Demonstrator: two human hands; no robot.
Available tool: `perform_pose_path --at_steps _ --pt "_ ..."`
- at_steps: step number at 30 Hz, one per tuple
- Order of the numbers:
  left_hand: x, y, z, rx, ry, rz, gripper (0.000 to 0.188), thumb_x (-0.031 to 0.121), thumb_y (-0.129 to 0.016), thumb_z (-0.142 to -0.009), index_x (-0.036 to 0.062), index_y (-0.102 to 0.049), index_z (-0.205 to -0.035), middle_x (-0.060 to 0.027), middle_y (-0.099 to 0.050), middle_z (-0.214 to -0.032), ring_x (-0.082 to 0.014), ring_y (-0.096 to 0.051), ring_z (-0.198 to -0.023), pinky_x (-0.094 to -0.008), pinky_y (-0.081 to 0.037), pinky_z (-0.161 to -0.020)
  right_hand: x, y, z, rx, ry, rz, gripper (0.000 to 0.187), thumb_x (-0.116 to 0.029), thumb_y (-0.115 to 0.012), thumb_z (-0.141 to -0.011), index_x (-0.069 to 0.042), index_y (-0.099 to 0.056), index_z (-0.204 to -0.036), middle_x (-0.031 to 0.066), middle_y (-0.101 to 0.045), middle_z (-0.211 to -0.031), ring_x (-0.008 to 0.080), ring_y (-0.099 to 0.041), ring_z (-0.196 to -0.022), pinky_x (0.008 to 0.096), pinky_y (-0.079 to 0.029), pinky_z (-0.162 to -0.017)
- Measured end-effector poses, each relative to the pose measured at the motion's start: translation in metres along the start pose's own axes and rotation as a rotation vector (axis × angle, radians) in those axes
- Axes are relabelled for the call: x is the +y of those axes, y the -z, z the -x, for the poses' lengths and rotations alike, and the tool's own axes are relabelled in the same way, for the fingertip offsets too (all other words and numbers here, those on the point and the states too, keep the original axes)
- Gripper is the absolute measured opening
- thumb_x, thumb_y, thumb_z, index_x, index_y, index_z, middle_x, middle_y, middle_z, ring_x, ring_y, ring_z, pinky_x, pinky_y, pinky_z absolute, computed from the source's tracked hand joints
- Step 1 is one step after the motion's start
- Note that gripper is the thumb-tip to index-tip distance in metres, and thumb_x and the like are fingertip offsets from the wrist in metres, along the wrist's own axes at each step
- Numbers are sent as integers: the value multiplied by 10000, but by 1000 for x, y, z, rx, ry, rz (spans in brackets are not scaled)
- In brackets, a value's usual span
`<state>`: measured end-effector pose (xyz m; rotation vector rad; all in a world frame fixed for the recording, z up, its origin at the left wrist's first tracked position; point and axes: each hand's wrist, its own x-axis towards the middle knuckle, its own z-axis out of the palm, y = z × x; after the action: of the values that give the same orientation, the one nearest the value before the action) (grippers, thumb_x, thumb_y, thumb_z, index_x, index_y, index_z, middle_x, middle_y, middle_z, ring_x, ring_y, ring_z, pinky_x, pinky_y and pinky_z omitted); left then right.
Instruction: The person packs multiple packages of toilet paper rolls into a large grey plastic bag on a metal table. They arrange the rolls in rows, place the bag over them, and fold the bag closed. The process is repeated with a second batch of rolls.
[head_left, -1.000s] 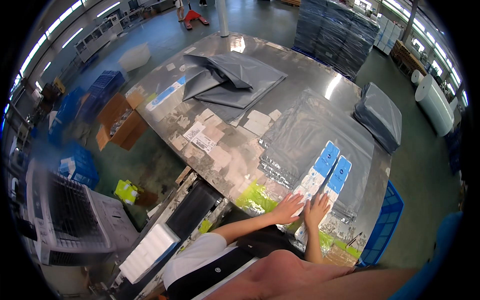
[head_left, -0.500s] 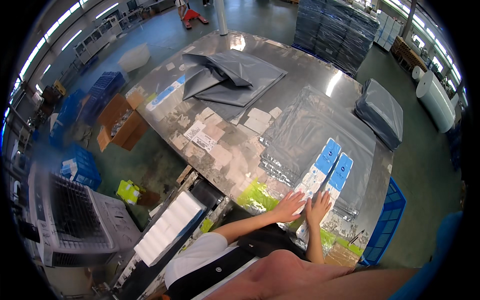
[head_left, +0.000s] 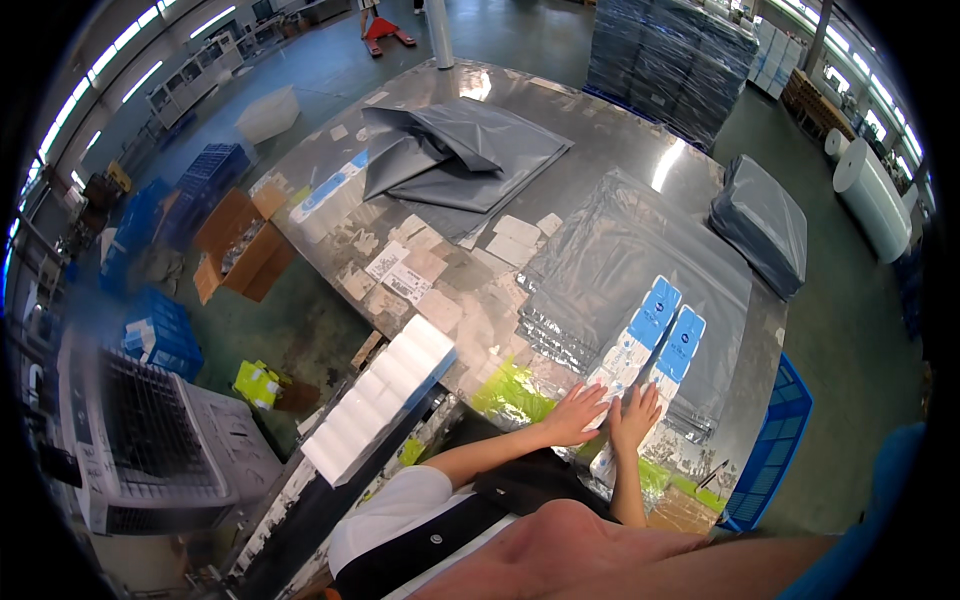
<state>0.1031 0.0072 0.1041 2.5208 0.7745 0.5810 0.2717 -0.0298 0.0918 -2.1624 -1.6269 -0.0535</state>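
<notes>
Two long blue-and-white wrapped packs, a left pack [head_left: 651, 312] and a right pack [head_left: 680, 347], lie side by side on a pile of grey plastic bags [head_left: 600, 255]. My left hand [head_left: 574, 415] rests flat on the near end of the left pack, fingers spread. Close beside it, my right hand [head_left: 633, 420] lies with outstretched fingers on the near part of the right pack. Neither hand grips anything. At lower left, a long pack of white rolls [head_left: 380, 400] sits on a dark conveyor [head_left: 330, 510], its far end reaching the table's edge.
The metal table [head_left: 400, 315] also bears a crumpled grey plastic sheet [head_left: 470, 155], another wrapped pack [head_left: 335, 195] and a folded grey bundle [head_left: 758, 225]. A blue crate [head_left: 770, 445] stands at the right edge. Left are a cardboard box [head_left: 243, 248] and an air cooler [head_left: 170, 440].
The pack of white rolls has slid along the conveyor, up and to the right, to the table's edge. My hands and the two blue-and-white packs have stayed in place.
</notes>
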Motion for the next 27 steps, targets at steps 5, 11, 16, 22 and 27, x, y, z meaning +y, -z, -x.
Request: perform_pose_path --at_steps 5,11,16,22,27 --pt "-1 -2 0 34 -7 25 548 339 -586 -784 51 -462 -1233 -155 -326 -1383 -290 -229 -1323 -484 -165 -1059 0 1 0 -3 -2 -16 481 -338 -539 -817 -18 -506 -1175 216 -272 -1398 370 -228 -1303 520 -136 -1047" --pt "-45 -18 1 315 216 492 387 200 -658 -758 30 -562 -1091 -151 -525 -1188 -310 -451 -1150 -399 -352 -968 -6 5 -4 -7 10 -35 461 -331 -542 -813 -16 -525 -1150 219 -276 -1395 376 -234 -1297 520 -132 -1049" --pt "-155 52 32 690 544 223 340 167 -657 -734 7 -576 -1024 -169 -564 -1086 -323 -498 -1069 -398 -376 -937 -3 4 -2 -6 -2 -28 501 -333 -541 -810 -19 -486 -1196 218 -278 -1394 373 -236 -1296 519 -127 -1050" --pt "-218 122 117 473 879 -521 894 526 -695 -619 20 -378 -1284 -265 -311 -1333 -411 -274 -1244 -544 -176 -1020 3 -1 0 5 -5 -14 597 -336 -544 -796 -15 -388 -1275 211 -275 -1398 368 -234 -1299 525 -124 -1049" --pt "-225 119 129 347 989 -496 1010 610 -698 -555 21 -351 -1298 -257 -315 -1335 -402 -290 -1233 -553 -202 -993 -1 -4 -7 -13 -1 6 602 -340 -544 -797 -12 -389 -1277 212 -302 -1380 364 -259 -1286 514 -146 -1047"
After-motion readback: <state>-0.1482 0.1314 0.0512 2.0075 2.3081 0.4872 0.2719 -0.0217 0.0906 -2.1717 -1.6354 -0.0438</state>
